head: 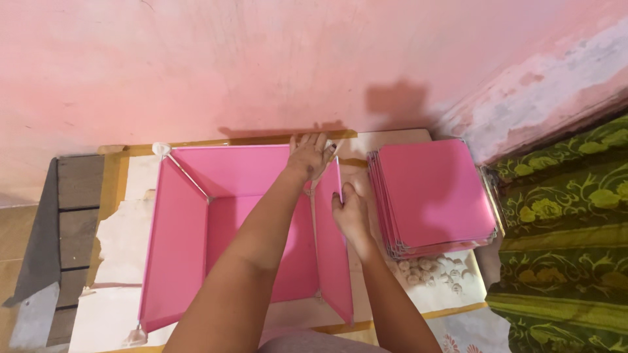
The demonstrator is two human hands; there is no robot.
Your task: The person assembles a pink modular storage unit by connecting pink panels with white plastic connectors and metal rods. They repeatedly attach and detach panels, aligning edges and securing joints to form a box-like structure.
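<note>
While both arms reach forward over a low wooden surface (418, 307) with a yellow-painted rim, the left hand (310, 155) lies spread, fingers flat, on the top far corner of an open box of pink plastic panels in thin wire frames (196, 235). Right hand (352, 214) sits just beside the box's right wall panel, fingers curled against its outer face near the top edge; whether its grip pinches the frame, cannot tell. Box stands mid-surface, open side up, white plastic corner connector (161, 150) at its far left corner. Stack of flat pink square panels (435, 193) lies at the right edge, just beside the right hand. Small pile of pale round connectors (432, 268) sits near the stack's front. Green patterned cloth (562, 242) borders the right side; pink wall (261, 65) closes the far edge.
</note>
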